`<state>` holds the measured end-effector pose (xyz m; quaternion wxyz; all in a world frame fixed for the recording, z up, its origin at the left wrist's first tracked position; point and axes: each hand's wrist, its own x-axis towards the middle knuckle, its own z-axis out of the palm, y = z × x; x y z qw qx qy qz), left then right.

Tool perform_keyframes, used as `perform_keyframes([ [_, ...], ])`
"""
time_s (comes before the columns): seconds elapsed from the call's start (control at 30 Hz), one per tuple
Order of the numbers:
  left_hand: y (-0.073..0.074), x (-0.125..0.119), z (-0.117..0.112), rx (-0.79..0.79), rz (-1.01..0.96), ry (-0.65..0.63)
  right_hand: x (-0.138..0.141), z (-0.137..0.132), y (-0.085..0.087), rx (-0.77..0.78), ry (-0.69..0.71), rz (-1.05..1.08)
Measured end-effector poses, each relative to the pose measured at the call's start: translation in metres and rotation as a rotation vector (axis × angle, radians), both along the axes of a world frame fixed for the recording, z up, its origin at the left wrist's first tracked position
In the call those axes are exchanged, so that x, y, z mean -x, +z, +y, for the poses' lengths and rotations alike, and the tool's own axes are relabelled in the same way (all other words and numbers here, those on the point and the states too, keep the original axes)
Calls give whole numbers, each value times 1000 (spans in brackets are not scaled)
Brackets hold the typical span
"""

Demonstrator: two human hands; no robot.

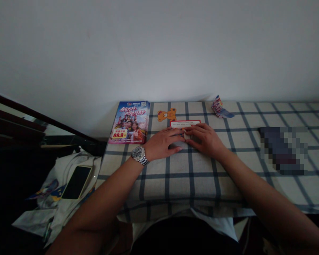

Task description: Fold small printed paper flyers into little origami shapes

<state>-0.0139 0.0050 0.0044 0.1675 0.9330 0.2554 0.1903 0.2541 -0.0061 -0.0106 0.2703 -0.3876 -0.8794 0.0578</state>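
Under my hands lies a printed sheet of paper (185,123) with a red border and white middle, mostly covered by my fingers. My left hand (163,141), with a metal watch (139,155) on its wrist, rests on the paper with fingers stretched out and thumb apart. From the right, my right hand (203,139) bends its fingers onto the paper and pinches its edge near the left fingertips. A brown bear figure (167,114) shows just beyond the paper. The paper's near part is hard to make out in the dim light.
A stack of colourful flyers (130,122) sits at the table's left. A folded flyer piece (221,108) stands by the wall (159,53). Farther right is a blurred-out dark item (283,150) on the checked tablecloth (244,141). Lower left, a phone (77,182) lies on white bags (61,170).
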Motion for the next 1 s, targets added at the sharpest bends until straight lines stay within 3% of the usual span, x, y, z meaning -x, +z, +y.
perform_keyframes([
  [0.47,-2,4,7,-17,-6,-36,2,2,-2,-4,-4,13],
  [0.67,6,7,5,-101,65,44,2,2,-3,15,-13,-7],
  [1.0,3,9,8,-53,64,62,2,0,0,36,-14,-4],
])
